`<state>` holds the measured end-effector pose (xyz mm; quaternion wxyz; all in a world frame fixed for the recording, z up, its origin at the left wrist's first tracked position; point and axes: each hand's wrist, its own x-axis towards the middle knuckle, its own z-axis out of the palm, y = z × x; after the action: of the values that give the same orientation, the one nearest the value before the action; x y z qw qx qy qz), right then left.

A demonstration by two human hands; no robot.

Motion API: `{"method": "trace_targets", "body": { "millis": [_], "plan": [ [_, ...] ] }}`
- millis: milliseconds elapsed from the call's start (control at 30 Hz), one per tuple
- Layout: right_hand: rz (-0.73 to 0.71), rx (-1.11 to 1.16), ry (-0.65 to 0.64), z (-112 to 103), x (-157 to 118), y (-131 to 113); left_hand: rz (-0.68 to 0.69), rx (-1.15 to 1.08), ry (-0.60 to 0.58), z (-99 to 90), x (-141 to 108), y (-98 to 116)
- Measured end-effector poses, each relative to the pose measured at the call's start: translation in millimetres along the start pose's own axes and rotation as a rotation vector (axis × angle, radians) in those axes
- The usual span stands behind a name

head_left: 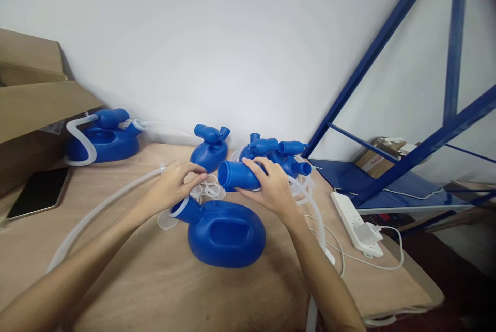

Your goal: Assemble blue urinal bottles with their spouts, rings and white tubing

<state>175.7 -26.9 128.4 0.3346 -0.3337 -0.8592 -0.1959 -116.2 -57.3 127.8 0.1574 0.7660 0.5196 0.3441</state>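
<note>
Spill of rings: the loose white rings (212,190) lie close behind the near blue bottle (228,252); a low sweep of the left hand (179,183) could scatter them or drop one out of easy reach.
Bottle knock: the bottle rests unheld on the counter (155,290), so a bump of the left wrist against its neck (189,210) could turn or shove it.
Sleeve slip: only the right hand (269,186) supports the blue sleeve (237,175); a loose grip on its smooth, rounded side could let it roll free.
Hose snag: the right-hand hose (316,216) runs just beside the right forearm, where an elbow movement might drag it.
Sleeve position: in the right hand, above and behind the bottle, its wide mouth turned toward the left hand but apart from it.
Bottle position: below and between both hands, neck pointing up and left, near the left wrist; whether they touch, I cannot tell.
Right hand state: fingers wrapped over the sleeve's top, thumb low on its near side.
Left hand state: fingers and thumb curled toward each other beside the rings; cannot tell whether they pinch one.
</note>
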Motion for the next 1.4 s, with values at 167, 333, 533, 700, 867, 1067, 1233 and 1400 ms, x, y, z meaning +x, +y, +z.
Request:
{"method": "trace_targets", "body": {
  "millis": [167,333,533,700,867,1067,1233,1400],
  "plan": [
    [0.007,0.033,-0.027,15,-3,-29,0.043,-0.18,-0.063,-2.9,-22,32],
    [0.019,0.217,-0.033,6,0,-35,0.071,-0.138,0.077,-15.9,-28,42],
    [0.328,0.706,-0.186,-23,10,-7,0.16,-0.248,0.082,-42.0,-25,22],
    [0.352,0.805,-0.27,-35,14,-6,0.305,-0.094,0.036,-42.3,-28,19],
    [0.447,0.959,-0.312,-30,14,-5,0.381,0.025,0.039,-42.7,-31,23],
    [0.539,1.049,-0.338,-23,14,-1,0.449,0.149,0.026,-37.2,-31,21],
    [0.568,0.987,-0.179,-20,15,-7,0.357,0.117,0.094,-36.4,-32,27],
    [0.515,0.794,0.0,-16,12,-18,0.033,-0.093,0.096,-34.1,-34,43]
  ]
}}
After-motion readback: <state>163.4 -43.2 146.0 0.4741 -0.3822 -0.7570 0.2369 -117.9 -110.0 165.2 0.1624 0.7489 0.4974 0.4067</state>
